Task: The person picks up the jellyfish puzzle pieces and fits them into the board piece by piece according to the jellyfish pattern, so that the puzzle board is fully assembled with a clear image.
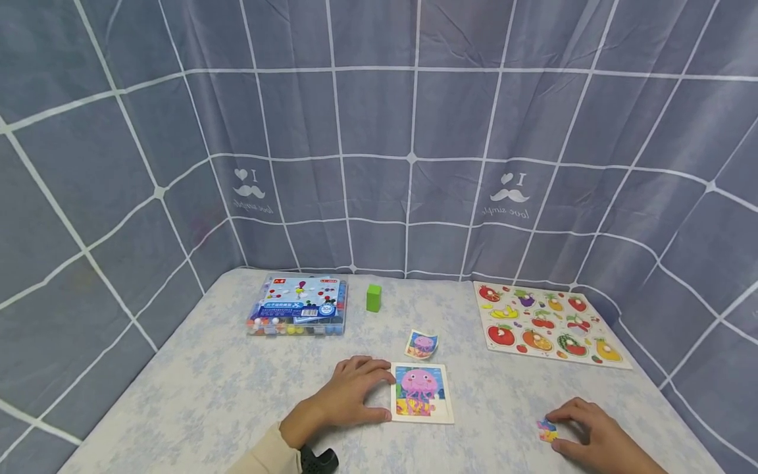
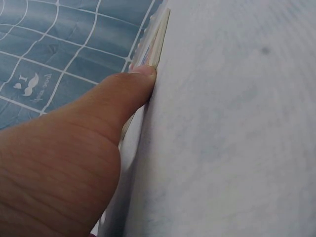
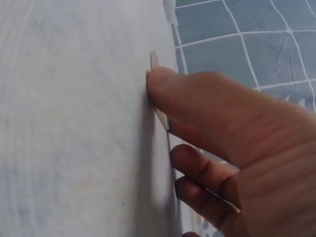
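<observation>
A square jigsaw puzzle board with a pink jellyfish picture lies on the table, its lower right corner bare of picture. My left hand holds its left edge with curved fingers and thumb; the left wrist view shows the thumb against the board's side. To the right, my right hand pinches a small puzzle piece coloured blue, pink and yellow by its edge. In the right wrist view, the thumb covers part of this thin piece, close to the table surface.
Just behind the board is a small jellyfish picture card, one edge curling up. A green block stands farther back, beside a clear case of coloured parts. On the right lies a fruit puzzle board. A grey checked curtain surrounds the table.
</observation>
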`<state>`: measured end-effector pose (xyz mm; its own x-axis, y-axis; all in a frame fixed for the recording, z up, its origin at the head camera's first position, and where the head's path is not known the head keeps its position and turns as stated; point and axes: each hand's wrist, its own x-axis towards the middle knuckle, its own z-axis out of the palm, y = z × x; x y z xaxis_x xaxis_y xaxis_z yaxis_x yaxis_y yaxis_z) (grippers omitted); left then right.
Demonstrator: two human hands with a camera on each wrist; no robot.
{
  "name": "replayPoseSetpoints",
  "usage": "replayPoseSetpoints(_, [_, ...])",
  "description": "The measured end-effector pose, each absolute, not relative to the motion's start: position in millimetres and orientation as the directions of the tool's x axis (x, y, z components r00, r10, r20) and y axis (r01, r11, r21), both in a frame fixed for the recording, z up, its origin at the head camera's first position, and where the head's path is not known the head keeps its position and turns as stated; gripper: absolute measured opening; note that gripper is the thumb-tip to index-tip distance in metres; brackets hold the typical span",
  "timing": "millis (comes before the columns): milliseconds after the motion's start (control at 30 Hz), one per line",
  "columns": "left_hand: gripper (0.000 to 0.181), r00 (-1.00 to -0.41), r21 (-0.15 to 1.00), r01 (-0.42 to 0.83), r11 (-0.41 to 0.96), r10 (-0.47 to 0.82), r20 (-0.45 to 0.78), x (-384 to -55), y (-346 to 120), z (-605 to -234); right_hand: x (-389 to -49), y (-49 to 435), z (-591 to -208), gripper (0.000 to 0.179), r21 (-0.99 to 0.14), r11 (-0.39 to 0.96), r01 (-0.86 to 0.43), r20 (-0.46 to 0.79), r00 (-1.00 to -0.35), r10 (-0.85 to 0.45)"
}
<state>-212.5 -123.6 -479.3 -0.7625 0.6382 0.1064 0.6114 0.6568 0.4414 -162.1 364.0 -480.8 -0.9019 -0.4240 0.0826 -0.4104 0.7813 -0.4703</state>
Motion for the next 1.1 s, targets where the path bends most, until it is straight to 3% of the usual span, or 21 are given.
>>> replayPoseSetpoints(100, [0.051, -0.764, 0.438, 0.61, 0.661, 0.637, 0.103, -212, -124, -479, -160, 364, -486, 0.022, -0.482, 0.765, -0.427, 0.129, -0.898, -0.42])
replayPoseSetpoints(233, [0.051, -0.759, 0.432, 0.617, 0.658, 0.642, 0.108, -212, -124, -478, -160, 363, -487, 0.022, -0.473, 0.798, -0.374, 0.092, -0.922, -0.377])
replayPoseSetpoints(467, [0.051, -0.761, 0.421, 0.618, 0.664, 0.639, 0.11, -212, -125, -477, -161, 358, -494, 0.029, -0.437, 0.73, -0.525, 0.29, -0.851, -0.438])
replayPoseSetpoints(633, [0.051, -0.758, 0.42, 0.623, 0.66, 0.643, 0.113, -213, -125, -478, -162, 347, -490, 0.029, -0.455, 0.713, -0.534, 0.318, -0.845, -0.431])
replayPoseSetpoints(767, [0.051, -0.757, 0.415, 0.625, 0.661, 0.643, 0.117, -213, -124, -479, -164, 331, -479, 0.03, -0.45, 0.716, -0.533, 0.356, -0.843, -0.404])
replayPoseSetpoints(967, [0.051, -0.759, 0.423, 0.62, 0.661, 0.641, 0.112, -213, -124, -479, -176, 294, -464, 0.038, -0.433, 0.643, -0.632, 0.489, -0.764, -0.421])
replayPoseSetpoints(1100, [0.051, -0.76, 0.429, 0.618, 0.658, 0.64, 0.112, -212, -124, -479, -188, 265, -456, 0.032, -0.449, 0.61, -0.653, 0.469, -0.753, -0.461])
